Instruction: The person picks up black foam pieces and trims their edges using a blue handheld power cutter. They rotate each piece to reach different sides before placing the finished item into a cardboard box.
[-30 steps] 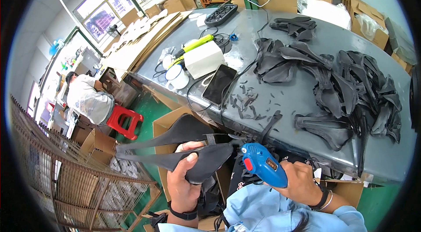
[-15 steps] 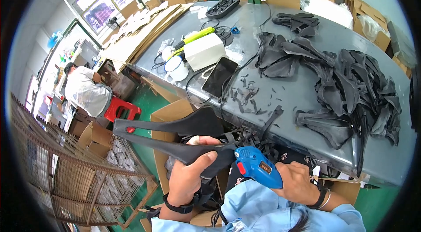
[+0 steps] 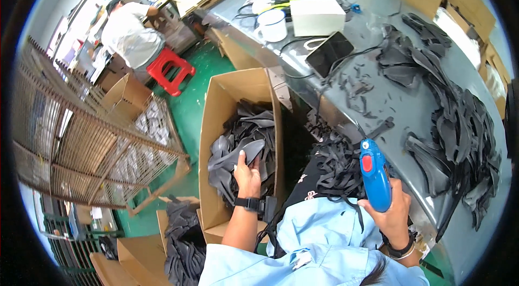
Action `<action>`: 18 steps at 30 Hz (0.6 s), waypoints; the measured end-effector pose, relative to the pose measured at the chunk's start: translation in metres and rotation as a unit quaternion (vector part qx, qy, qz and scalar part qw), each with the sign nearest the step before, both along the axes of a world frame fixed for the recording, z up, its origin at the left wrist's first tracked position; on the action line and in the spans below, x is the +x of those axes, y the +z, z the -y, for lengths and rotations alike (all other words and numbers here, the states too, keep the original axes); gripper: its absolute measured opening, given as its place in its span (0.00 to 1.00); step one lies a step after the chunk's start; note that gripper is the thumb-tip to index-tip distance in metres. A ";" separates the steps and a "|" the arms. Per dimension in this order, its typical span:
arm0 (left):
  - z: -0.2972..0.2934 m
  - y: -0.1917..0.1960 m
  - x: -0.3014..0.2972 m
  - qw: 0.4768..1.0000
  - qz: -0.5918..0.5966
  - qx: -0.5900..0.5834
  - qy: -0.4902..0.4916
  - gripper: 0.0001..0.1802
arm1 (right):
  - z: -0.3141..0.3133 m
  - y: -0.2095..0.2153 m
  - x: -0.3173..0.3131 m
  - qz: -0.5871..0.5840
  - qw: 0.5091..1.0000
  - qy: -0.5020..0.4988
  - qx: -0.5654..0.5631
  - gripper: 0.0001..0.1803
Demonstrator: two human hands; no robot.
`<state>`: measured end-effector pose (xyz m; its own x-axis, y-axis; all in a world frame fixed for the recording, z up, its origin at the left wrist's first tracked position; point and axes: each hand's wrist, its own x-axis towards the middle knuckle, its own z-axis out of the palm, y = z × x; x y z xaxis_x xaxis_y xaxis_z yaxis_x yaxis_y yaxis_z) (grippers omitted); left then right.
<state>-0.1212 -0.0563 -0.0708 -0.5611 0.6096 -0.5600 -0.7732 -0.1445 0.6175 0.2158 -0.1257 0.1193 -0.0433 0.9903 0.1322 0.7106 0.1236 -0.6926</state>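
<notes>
My left hand reaches into a tall cardboard box and grips a black saddle-shaped piece, with thumb and fingers along its edge. Many similar dark pieces lie heaped under it in the box. In my right hand is a blue handheld power tool with a red button, its nose pointing away from me toward the table's edge. A pile of thin black trimmed strips lies over my lap, between the box and the tool.
The grey table holds a heap of black pieces, scattered scraps, a phone, a white box and an enamel mug. A wire cage stands left. Farther off, a person sits on a red stool.
My left hand has moved from in front of me down into the box, with the black piece. The blue tool has swung right and now points away. My view has turned left and down.
</notes>
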 end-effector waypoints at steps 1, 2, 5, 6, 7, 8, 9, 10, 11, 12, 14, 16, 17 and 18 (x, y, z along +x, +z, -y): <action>0.006 -0.024 -0.012 0.998 0.012 -0.007 0.055 0.13 | 0.000 -0.001 -0.003 0.000 1.000 0.010 -0.001 0.32; 0.013 -0.046 -0.021 0.997 0.049 -0.052 0.021 0.14 | -0.001 -0.001 -0.004 0.001 1.000 0.021 -0.010 0.32; 0.025 -0.082 -0.023 0.971 0.089 -0.206 -0.077 0.15 | -0.002 -0.002 -0.010 0.004 0.999 0.050 -0.008 0.31; 0.019 -0.076 -0.009 0.971 0.071 -0.191 -0.123 0.15 | -0.003 -0.003 -0.011 0.008 0.998 0.057 0.004 0.31; 0.011 -0.059 0.010 0.968 0.052 -0.175 -0.174 0.14 | -0.004 -0.003 -0.010 0.014 0.999 0.045 0.003 0.31; 0.003 -0.043 0.024 0.963 0.023 -0.139 -0.230 0.14 | -0.003 -0.004 -0.010 0.005 0.999 0.044 0.004 0.31; -0.008 -0.021 0.042 0.951 -0.017 -0.103 -0.292 0.14 | -0.001 -0.002 -0.009 -0.003 0.999 0.039 0.006 0.30; -0.018 0.003 0.058 0.939 -0.054 -0.054 -0.336 0.13 | 0.000 0.000 -0.007 0.006 0.998 0.052 0.028 0.30; -0.029 0.028 0.077 0.920 -0.089 0.000 -0.381 0.13 | 0.000 -0.001 -0.005 0.017 0.997 0.061 0.045 0.30; -0.038 0.054 0.095 0.901 -0.116 0.040 -0.416 0.12 | 0.001 -0.006 -0.004 0.023 0.996 0.064 0.059 0.30; -0.057 0.098 0.135 0.849 -0.166 0.125 -0.486 0.11 | 0.001 -0.013 -0.002 0.018 0.994 0.068 0.081 0.30; -0.076 0.134 0.180 0.796 -0.218 0.155 -0.543 0.10 | 0.003 -0.016 0.002 -0.008 0.993 0.071 0.092 0.30; -0.080 0.147 0.197 0.768 -0.261 0.185 -0.555 0.10 | 0.006 -0.016 0.001 -0.026 0.992 0.083 0.097 0.31; -0.085 0.158 0.223 0.739 -0.296 0.203 -0.570 0.10 | 0.008 -0.015 0.003 -0.033 0.991 0.078 0.102 0.31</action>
